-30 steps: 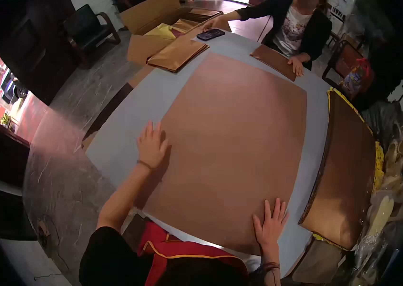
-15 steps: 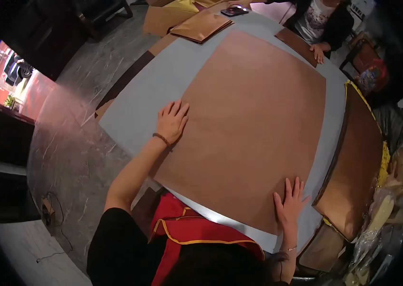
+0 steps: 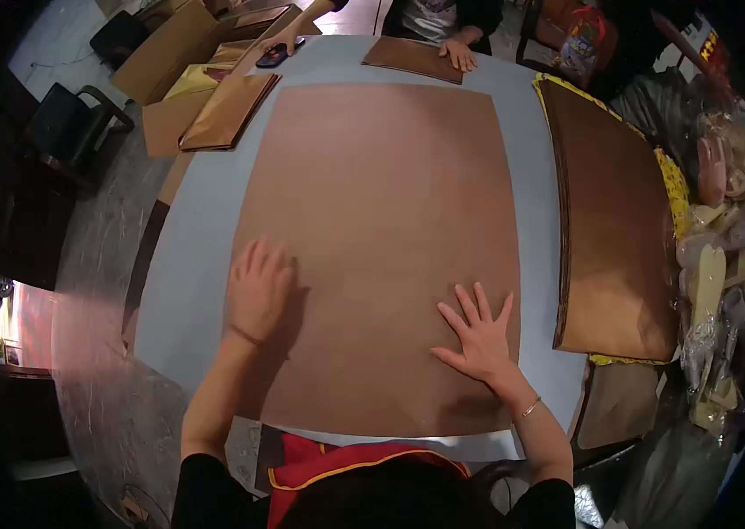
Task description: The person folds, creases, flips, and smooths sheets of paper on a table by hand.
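Note:
A large brown sheet (image 3: 372, 203), like heavy paper, lies flat across the pale grey tabletop (image 3: 183, 256). Near its left edge is my left hand (image 3: 260, 280), slightly blurred, fingers apart and holding nothing. A shadow falls beside that hand; I cannot tell whether it touches the sheet. My right hand (image 3: 478, 339) rests flat on the lower right of the sheet, its fingers spread wide.
On the right stands a thick brown stack (image 3: 615, 238) with yellow wrapping. Folded brown pieces (image 3: 230, 110) lie at the far left. Across the table, another person's hand (image 3: 458, 55) rests by a brown folded piece (image 3: 412, 58); another hand (image 3: 283, 40) touches a phone (image 3: 275, 56).
The view has turned, so the sheet appears straighter. My right hand has moved inward onto the sheet from its right edge. A hand across the table now shows at the phone.

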A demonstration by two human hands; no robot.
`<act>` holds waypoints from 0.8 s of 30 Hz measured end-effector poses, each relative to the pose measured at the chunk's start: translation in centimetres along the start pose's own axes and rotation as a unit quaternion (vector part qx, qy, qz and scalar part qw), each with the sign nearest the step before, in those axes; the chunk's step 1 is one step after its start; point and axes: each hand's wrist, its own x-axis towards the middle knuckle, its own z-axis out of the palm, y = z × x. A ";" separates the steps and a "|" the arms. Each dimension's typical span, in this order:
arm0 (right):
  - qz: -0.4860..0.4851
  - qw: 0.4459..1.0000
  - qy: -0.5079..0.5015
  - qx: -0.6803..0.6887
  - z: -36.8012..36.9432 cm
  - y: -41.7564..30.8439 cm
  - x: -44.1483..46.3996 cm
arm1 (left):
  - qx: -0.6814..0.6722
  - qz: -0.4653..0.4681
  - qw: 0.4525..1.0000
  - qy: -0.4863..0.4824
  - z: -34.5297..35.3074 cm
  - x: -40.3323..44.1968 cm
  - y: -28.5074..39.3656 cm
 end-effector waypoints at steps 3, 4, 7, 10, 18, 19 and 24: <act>0.006 1.000 -0.029 0.002 -0.3 0.1 0.2 | -0.087 0.336 0.934 -0.079 2.8 6.1 9.4; 0.009 0.999 -0.036 0.003 -0.6 0.0 0.4 | -0.171 0.342 0.913 -0.143 5.5 6.6 12.9; 0.021 0.997 -0.076 -0.009 -0.7 0.1 0.6 | -0.212 0.470 0.838 -0.179 11.3 7.9 16.3; 0.016 0.997 -0.069 -0.005 -1.2 0.1 0.7 | -0.058 0.464 0.872 -0.145 13.2 16.2 10.5; 0.017 0.996 -0.083 0.007 0.4 0.9 0.5 | 0.049 0.348 0.936 -0.023 11.7 28.9 5.0; 0.017 0.996 -0.084 0.007 0.7 0.8 0.4 | -0.034 0.515 0.855 -0.047 11.8 27.9 7.5; 0.023 0.992 -0.125 0.007 -0.5 0.5 1.0 | -0.176 0.653 0.727 -0.120 19.1 24.4 15.5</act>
